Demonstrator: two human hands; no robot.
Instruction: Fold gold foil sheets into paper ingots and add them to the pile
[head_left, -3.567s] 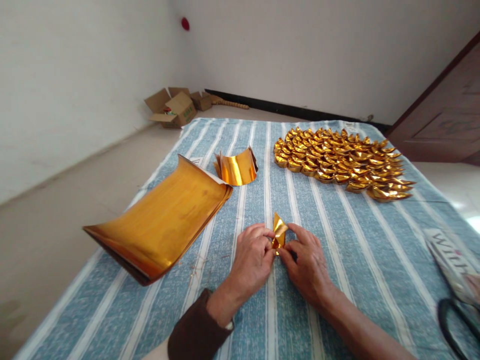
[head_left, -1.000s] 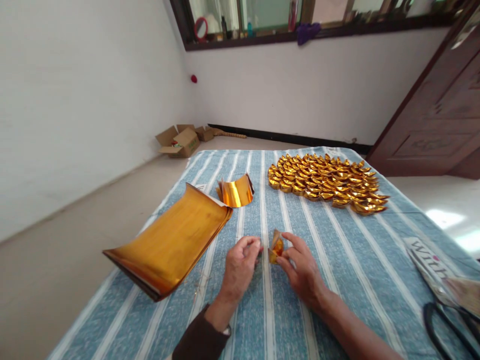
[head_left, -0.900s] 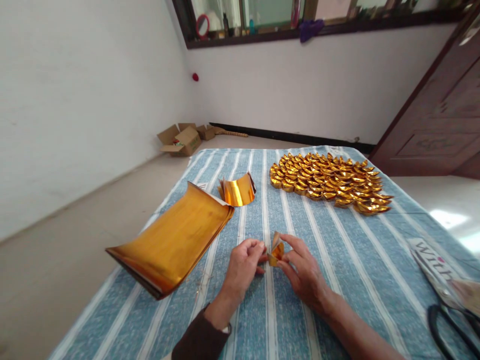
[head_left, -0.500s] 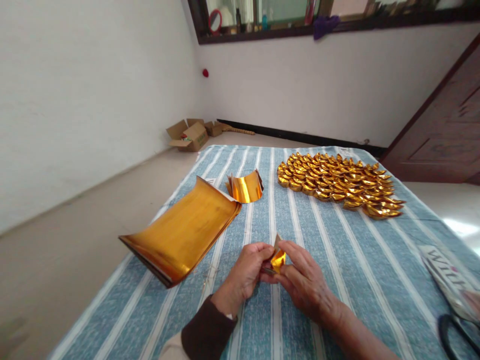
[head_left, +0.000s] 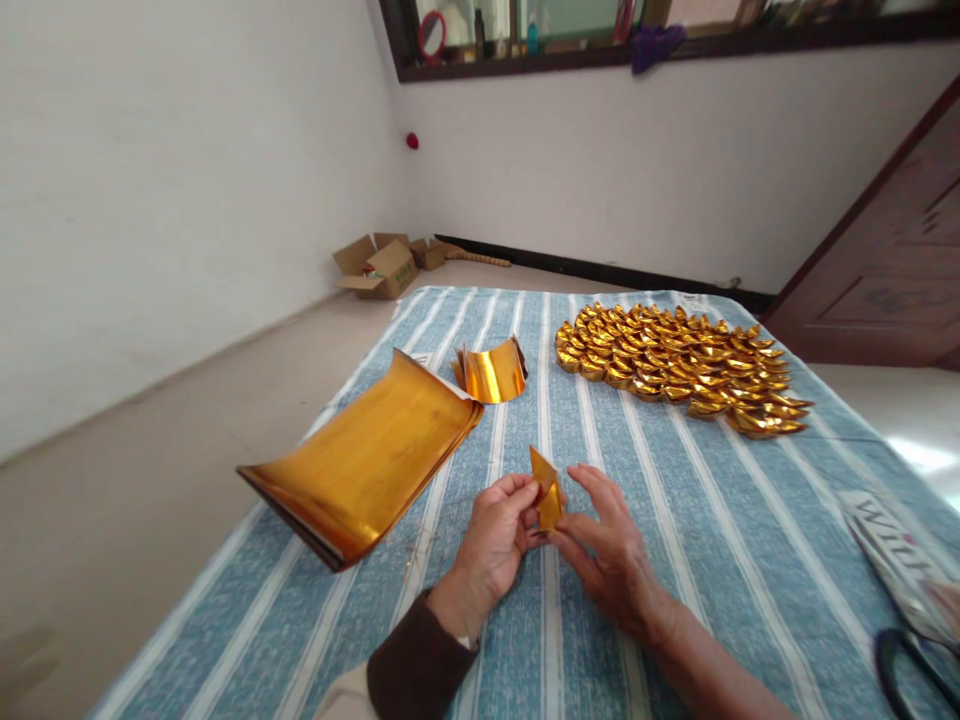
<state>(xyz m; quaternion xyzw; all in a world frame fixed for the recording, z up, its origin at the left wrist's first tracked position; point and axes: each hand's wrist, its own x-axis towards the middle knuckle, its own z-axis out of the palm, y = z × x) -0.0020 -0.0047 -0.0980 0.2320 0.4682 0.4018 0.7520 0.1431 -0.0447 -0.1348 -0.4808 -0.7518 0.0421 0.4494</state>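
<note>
Pinched between the thumb and fingers of my left hand (head_left: 499, 535) is a small folded piece of gold foil paper (head_left: 550, 505), standing upright with a pointed top corner. My right hand (head_left: 611, 545) grips its lower right edge with thumb and a finger, while its upper fingers are lifted off the paper. Past my hands, a curved stack of small gold foil sheets (head_left: 493, 372) rests on the cloth. Larger gold foil sheets (head_left: 367, 455) lie stacked to the left. Many folded gold paper ingots (head_left: 675, 365) sit in packed rows at the far right.
A blue and white striped cloth (head_left: 517, 640) covers the table. Scissors with black handles (head_left: 892, 665) lie at the right edge, partly out of view. Open cardboard boxes (head_left: 379, 268) stand on the floor by the far wall.
The folded paper has turned, so a flatter face and a pointed corner now show. My right hand's upper fingers have come away from it. The stacks and ingots are unmoved.
</note>
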